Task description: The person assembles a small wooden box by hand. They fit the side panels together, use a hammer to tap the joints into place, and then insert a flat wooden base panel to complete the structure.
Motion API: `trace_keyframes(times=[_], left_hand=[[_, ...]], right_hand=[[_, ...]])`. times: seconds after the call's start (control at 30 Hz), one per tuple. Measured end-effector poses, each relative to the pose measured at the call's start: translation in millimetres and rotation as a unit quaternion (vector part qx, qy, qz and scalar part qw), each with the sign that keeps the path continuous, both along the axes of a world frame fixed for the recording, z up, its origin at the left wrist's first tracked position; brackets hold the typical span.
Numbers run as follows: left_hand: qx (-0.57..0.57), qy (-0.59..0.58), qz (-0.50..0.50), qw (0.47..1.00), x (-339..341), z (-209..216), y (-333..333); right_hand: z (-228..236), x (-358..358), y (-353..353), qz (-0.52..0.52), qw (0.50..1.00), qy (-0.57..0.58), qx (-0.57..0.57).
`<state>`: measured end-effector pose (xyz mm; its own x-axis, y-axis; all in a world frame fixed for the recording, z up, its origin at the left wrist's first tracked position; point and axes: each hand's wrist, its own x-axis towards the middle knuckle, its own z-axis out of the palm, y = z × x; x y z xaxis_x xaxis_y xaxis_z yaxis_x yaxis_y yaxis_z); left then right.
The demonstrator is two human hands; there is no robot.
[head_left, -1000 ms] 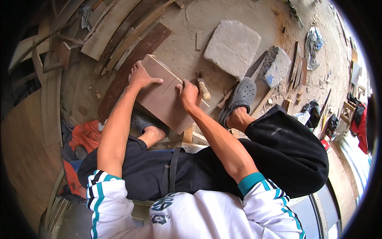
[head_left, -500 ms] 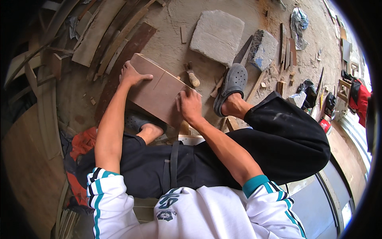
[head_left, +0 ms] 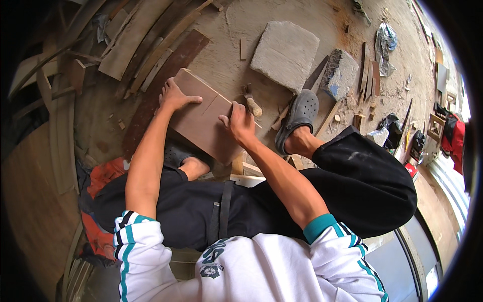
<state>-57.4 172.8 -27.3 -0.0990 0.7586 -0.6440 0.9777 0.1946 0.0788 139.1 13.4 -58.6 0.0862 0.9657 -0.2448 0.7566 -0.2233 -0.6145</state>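
Observation:
A brown wooden board with a thin line across it rests tilted over my lap and the ground. My left hand lies flat on its far left corner, fingers spread. My right hand sits at the board's right edge with its fingers curled. Whether they pinch a small tool or only the edge is hidden. My bare left foot is just under the board's near edge. My right foot wears a grey clog to the right of the board.
A small wooden-handled tool lies just past the board. Beyond it are a flat stone slab and a smaller stone block. Planks and curved strips pile up at upper left; orange cloth lies left.
Both hands stay on the board in about the same places. The view has shifted slightly; the right hand has only edged along the board's right edge.

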Motion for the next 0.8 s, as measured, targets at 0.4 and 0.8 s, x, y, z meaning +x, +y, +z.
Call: trace_keyframes(times=[0.4,0.8], left_hand=[[0.019,-0.015,-0.002,1.0,-4,-2,-1],[0.018,-0.035,0.01,0.999,-5,6,0]], right_hand=[[-2,0,38,-0.063,0.959,0.029,-0.274],[-17,1,47,-0.081,0.952,0.107,-0.275]])
